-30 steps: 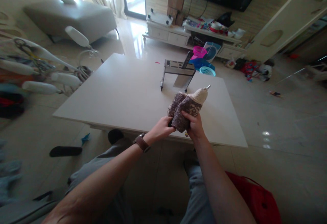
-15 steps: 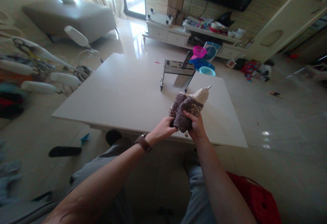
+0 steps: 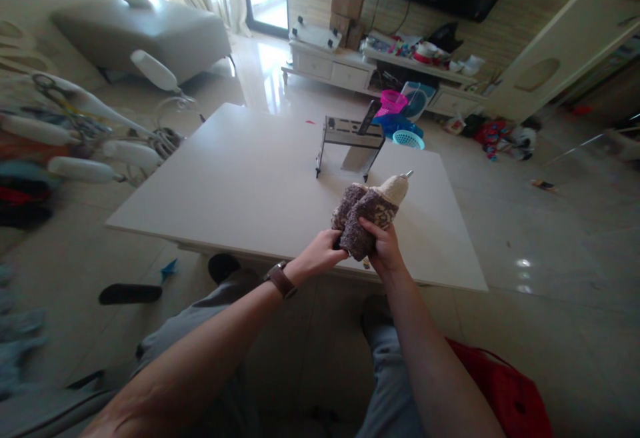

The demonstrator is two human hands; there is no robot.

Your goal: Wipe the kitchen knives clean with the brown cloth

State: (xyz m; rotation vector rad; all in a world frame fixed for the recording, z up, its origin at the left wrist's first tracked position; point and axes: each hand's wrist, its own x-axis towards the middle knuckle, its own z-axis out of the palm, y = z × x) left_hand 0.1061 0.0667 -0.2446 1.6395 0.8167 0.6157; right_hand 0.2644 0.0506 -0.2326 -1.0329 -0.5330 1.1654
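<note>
Above the near edge of the white table (image 3: 210,178), a brown and cream towel (image 3: 363,221) is bunched around a slim object whose narrow metal tip (image 3: 410,173) sticks out at the upper right. The towel hides the rest of it, so its kind is unclear. My right hand (image 3: 385,245) is closed round the towel, thumb on top. My left hand (image 3: 327,250), below a watch, is closed at the towel's lower left end on something dark, seemingly a handle. Beyond them stands a knife rack (image 3: 350,133) with a black handle (image 3: 370,117) rising from it.
A small red scrap (image 3: 310,122) lies on the table. Behind it are a pink basket (image 3: 393,101) and a light blue basket (image 3: 407,139). A white floral-armed lamp (image 3: 155,70) stands at the left. A red bag (image 3: 500,385) sits by my right leg.
The view has shifted slightly, so the room sits a little further right and down. Both hands keep the same hold on the towel and the wrapped object.
</note>
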